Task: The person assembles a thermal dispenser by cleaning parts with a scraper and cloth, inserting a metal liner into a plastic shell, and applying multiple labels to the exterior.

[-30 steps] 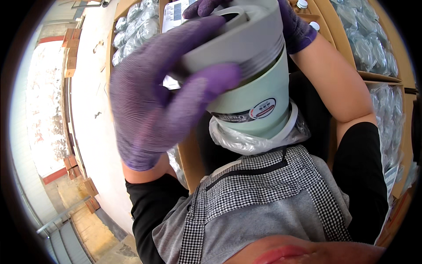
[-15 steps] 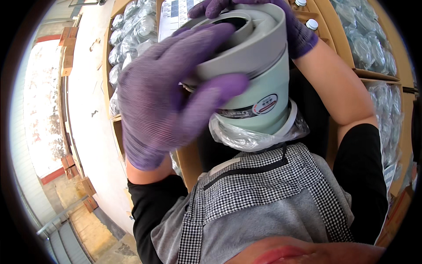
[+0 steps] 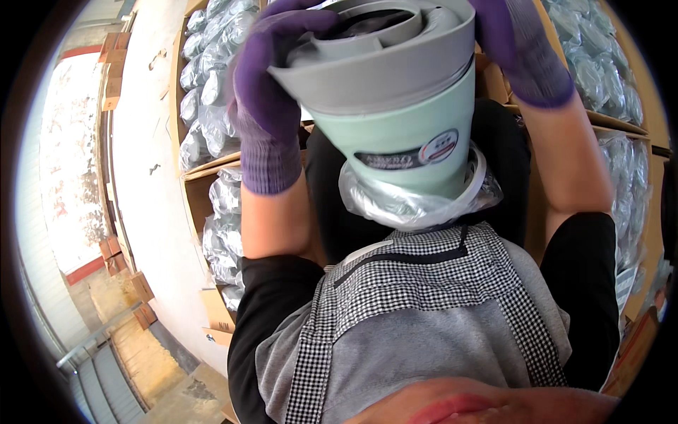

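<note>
A pale green tapered bucket (image 3: 395, 131) with a wide grey top stands before my lap, tilted a little. Inside its top, a round grey collar (image 3: 381, 39) surrounds a dark opening. Clear plastic film (image 3: 409, 205) bunches around the bucket's base, where a pale curved band also shows. My left hand (image 3: 272, 85), in a purple knit glove, grips the left side of the grey top, fingers over the rim. On the right, my gloved right hand (image 3: 519, 49) is closed against the rim, its fingertips partly hidden and cut off by the picture's top edge.
Open cardboard boxes (image 3: 201, 166) of plastic-wrapped items (image 3: 219, 78) stand on my left. More bagged items (image 3: 590, 71) fill boxes on my right. Beyond the left boxes runs a pale floor (image 3: 145, 212), with wooden blocks (image 3: 113, 74) along its far side.
My left hand has moved from in front of the bucket to its left rim. My right hand has shifted right. The bucket sits slightly higher in view, its label now uncovered.
</note>
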A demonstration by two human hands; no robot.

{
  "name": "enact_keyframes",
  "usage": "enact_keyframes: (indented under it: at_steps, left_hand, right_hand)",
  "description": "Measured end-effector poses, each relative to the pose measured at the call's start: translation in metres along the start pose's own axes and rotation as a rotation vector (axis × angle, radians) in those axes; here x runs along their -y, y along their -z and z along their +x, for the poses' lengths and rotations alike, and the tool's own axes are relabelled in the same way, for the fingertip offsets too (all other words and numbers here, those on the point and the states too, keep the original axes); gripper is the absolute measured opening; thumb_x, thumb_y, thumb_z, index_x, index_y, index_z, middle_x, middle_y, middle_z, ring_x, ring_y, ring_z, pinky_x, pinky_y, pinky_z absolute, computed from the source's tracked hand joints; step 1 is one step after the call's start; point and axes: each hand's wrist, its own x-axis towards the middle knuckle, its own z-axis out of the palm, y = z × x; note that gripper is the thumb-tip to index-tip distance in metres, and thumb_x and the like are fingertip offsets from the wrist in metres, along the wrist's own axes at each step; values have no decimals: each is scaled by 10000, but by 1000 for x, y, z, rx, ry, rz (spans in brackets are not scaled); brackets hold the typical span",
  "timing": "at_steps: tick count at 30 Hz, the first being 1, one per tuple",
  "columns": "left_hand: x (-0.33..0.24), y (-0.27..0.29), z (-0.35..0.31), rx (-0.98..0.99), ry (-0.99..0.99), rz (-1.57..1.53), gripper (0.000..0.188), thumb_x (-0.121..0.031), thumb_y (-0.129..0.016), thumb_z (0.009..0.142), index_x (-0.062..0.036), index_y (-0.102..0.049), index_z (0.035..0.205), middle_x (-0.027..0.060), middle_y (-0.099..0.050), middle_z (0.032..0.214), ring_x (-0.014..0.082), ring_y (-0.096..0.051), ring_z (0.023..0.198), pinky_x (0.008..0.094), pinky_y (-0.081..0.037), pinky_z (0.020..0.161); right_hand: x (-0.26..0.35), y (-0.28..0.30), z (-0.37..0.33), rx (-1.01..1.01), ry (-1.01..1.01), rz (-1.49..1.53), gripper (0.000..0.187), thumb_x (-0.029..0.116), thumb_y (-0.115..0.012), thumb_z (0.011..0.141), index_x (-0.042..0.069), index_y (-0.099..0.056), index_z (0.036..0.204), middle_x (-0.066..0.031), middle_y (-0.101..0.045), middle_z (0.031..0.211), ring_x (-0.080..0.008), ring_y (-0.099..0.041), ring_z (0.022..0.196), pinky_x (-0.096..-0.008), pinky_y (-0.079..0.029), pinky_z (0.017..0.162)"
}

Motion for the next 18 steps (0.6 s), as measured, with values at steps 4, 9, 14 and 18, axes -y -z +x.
enact_keyframes:
  at_steps: [4, 9, 14, 18]
  left_hand:
    - [-39, -32, -8, -67, -83, 58, 1045, -805, -426, 881, 117, -482, 1369, 262, -605, 1304, 355, -610, 1197, 447, -454, 1071]
    - [44, 30, -9, 116, 191, -582, 854, -669, -384, 986, 120, -549, 1270, 331, -552, 1334, 382, -561, 1262, 430, -458, 1084]
    - [38, -7, -10, 50, -130, -411, 890, -755, -450, 910, 82, -583, 1184, 305, -590, 1285, 413, -538, 1274, 524, -400, 1115]
    - [14, -14, -15, -43, -182, 28, 738, -642, -476, 978, 68, -604, 1131, 270, -659, 1155, 362, -595, 1191, 465, -447, 1043]
  right_hand:
    - [-39, 2, 10, 91, -179, 440, 542, 387, -362, 1087, -43, -691, 1060, -155, -675, 1109, -229, -646, 1031, -321, -486, 962]
    - [8, -5, -17, 17, 369, 39, 484, 362, -436, 1061, -35, -709, 1018, -166, -674, 1071, -234, -637, 1050, -338, -490, 936]
    - [-31, -1, -7, 22, 512, 41, 229, 188, -582, 982, -16, -686, 984, -177, -677, 1074, -333, -623, 1125, -406, -484, 991]
    - [-117, 3, 13, 211, 497, 679, 222, 198, -601, 954, 36, -662, 1094, -184, -670, 1134, -391, -571, 1223, -504, -426, 1082]
